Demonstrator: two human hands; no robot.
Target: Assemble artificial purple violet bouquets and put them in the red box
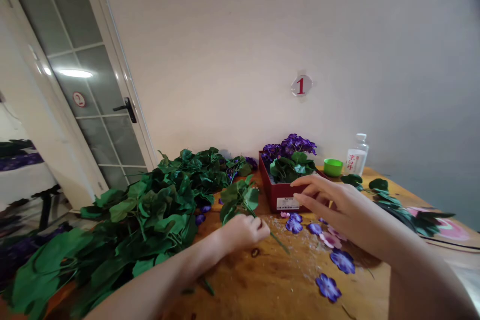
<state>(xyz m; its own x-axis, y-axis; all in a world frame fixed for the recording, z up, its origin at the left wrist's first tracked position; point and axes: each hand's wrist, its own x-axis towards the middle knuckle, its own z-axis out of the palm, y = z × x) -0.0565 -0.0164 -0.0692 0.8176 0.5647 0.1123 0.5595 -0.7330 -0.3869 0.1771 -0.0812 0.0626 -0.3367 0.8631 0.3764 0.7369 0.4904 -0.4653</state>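
My left hand (245, 232) is closed round the green stem of an artificial leaf spray (240, 197); its leaves point away from me and the stem end sticks out to the right. My right hand (330, 200) hovers in front of the red box (270, 190), fingers apart and slightly curled, with nothing seen in them. Inside that box are purple artificial flowers (292, 145) and green leaves (294, 167). Loose purple petals (294, 223) and pink petals (330, 239) lie on the wooden table (270, 280) beneath and beside my right hand.
A large heap of green leaves (161, 215) covers the table's left side. At the back right stand a green cup (333, 167) and a clear bottle (357, 157). More leaf sprigs (390, 195) lie at the right, near a black cable (450, 244). A wall rises behind the table.
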